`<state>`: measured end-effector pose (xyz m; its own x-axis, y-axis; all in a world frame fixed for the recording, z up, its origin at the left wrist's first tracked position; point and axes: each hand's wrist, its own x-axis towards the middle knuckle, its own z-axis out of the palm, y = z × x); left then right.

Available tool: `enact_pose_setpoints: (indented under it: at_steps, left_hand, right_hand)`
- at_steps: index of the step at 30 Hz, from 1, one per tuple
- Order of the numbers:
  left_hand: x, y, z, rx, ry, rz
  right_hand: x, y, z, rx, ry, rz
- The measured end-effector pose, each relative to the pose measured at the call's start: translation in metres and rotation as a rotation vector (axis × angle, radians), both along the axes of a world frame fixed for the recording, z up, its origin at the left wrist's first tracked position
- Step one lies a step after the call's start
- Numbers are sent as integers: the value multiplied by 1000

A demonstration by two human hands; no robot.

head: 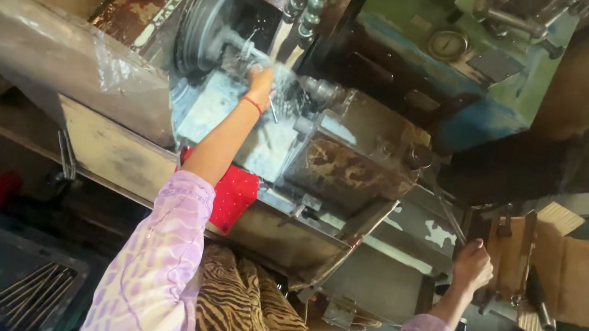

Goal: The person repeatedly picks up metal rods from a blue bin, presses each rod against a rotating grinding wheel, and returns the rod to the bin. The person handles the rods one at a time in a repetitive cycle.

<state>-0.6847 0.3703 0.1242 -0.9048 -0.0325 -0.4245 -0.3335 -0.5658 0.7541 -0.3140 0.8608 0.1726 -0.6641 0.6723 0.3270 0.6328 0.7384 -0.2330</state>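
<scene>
Your left hand pinches a small metal workpiece at the lathe chuck, amid coolant spray. Your right hand clenches a lever. Machining step seems under way; steady feed needed next.

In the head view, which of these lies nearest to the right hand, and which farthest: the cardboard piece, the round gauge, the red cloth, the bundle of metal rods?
From the right hand:
1. Cardboard piece, just beside it, at the right edge.
2. Round gauge, above on the green machine, and red cloth, left by the tray: too close to call.
3. Bundle of metal rods, far lower left.
</scene>
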Motion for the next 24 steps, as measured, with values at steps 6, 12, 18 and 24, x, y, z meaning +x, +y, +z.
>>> enact_pose_setpoints:
  at_steps: [6,12,18,24]
  left_hand:
    - [-11,-6,-15,53,6,6]
    - [-15,-10,-12,152,0,-16]
    - [-15,-5,-13,117,15,-35]
    - [-23,16,-5,-100,293,55]
  right_hand:
    - [-2,-4,-9,66,19,-114]
    - [4,-15,-19,132,15,-212]
    - [-6,-4,-16,204,153,-179]
    - [-13,-1,-17,212,194,-194]
